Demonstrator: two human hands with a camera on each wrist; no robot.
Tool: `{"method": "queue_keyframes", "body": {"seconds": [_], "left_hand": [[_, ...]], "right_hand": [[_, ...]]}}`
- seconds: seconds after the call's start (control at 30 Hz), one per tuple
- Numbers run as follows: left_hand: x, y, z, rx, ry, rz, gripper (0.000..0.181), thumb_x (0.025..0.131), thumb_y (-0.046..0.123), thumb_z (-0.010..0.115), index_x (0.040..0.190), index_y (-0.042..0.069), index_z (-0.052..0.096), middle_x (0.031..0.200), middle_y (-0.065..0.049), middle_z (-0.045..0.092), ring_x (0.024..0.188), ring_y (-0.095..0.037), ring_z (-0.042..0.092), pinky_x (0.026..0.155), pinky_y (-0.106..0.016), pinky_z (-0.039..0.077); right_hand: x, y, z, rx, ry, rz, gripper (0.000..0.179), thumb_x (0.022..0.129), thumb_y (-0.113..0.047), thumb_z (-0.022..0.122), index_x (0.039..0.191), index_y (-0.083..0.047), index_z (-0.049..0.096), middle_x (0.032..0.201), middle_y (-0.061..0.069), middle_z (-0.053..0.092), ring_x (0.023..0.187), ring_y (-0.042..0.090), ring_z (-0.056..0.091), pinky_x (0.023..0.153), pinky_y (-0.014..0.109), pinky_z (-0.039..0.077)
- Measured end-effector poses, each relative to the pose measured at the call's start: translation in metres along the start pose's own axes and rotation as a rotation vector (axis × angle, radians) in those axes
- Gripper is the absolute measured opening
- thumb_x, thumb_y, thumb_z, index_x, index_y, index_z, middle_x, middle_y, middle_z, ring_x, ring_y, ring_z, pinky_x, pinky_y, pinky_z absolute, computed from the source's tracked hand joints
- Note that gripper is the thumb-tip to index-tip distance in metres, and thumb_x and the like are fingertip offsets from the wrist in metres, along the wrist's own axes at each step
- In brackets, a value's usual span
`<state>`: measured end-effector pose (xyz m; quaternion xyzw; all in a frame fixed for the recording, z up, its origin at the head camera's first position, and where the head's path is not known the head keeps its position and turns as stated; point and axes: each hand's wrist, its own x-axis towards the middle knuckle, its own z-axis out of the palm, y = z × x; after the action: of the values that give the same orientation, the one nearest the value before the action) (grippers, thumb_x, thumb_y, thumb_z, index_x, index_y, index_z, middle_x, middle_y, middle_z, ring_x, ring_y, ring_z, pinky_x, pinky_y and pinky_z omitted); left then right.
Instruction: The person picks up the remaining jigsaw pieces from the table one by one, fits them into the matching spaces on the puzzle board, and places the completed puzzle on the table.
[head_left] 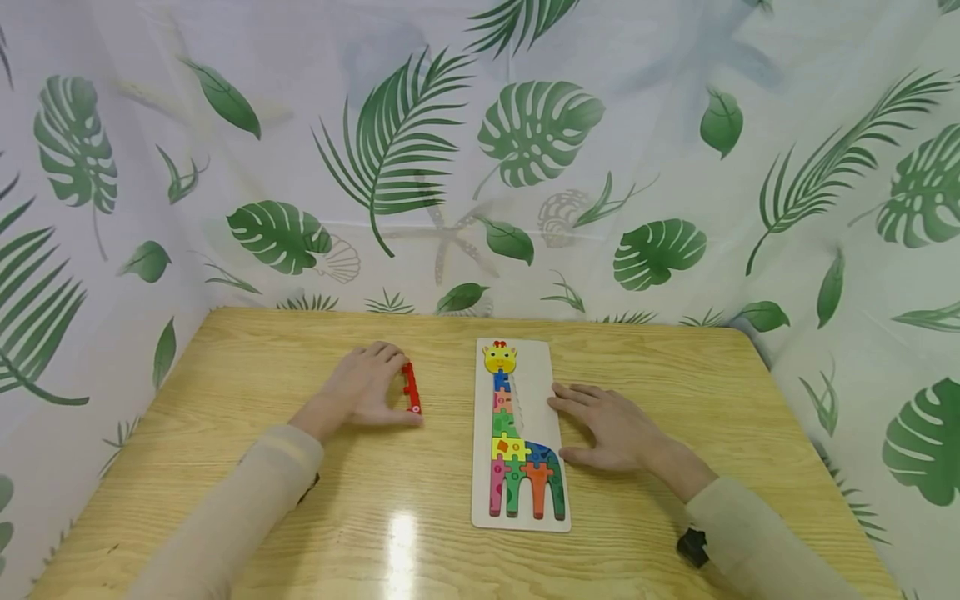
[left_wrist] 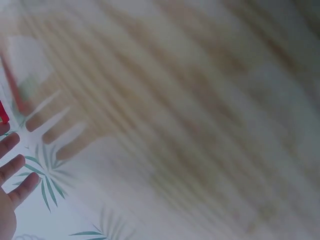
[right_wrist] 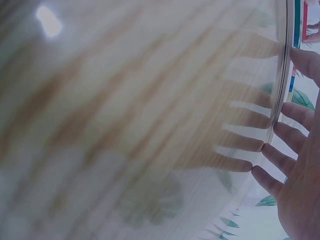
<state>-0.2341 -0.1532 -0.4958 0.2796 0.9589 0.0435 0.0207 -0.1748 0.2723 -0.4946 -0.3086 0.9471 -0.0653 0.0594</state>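
Observation:
A giraffe jigsaw puzzle [head_left: 527,452] with colourful interlocking pieces lies in a pale board [head_left: 486,492] on the table. Some pieces carry printed numbers and shapes. My left hand [head_left: 365,385], left of the board, holds a long, narrow red puzzle piece [head_left: 412,388] lengthwise between fingertips and thumb. Only an end of that red piece [left_wrist: 3,114] shows at the edge of the left wrist view. At the board's right edge rests my right hand [head_left: 611,427], fingers spread and fairly straight, fingertips right at the rim.
The wooden table [head_left: 337,517] reaches back to a white cloth [head_left: 660,167] printed with green leaves, which also hangs along both sides. A dark wrist device [head_left: 693,547] shows at the right sleeve.

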Motion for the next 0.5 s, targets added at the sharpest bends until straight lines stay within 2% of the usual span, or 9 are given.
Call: {"method": "queue_keyframes", "body": {"seconds": [0.5], "left_hand": [[0.010, 0.017, 0.002, -0.026, 0.023, 0.038, 0.109, 0.077, 0.091, 0.060, 0.150, 0.011, 0.054, 0.154, -0.011, 0.055, 0.147, -0.033, 0.048, 0.119, -0.057, 0.045]], "right_hand": [[0.000, -0.001, -0.001, 0.002, -0.003, -0.003, 0.077, 0.095, -0.062, 0.061, 0.157, -0.018, 0.051, 0.168, 0.009, 0.045, 0.152, 0.040, 0.047, 0.118, 0.066, 0.042]]}}
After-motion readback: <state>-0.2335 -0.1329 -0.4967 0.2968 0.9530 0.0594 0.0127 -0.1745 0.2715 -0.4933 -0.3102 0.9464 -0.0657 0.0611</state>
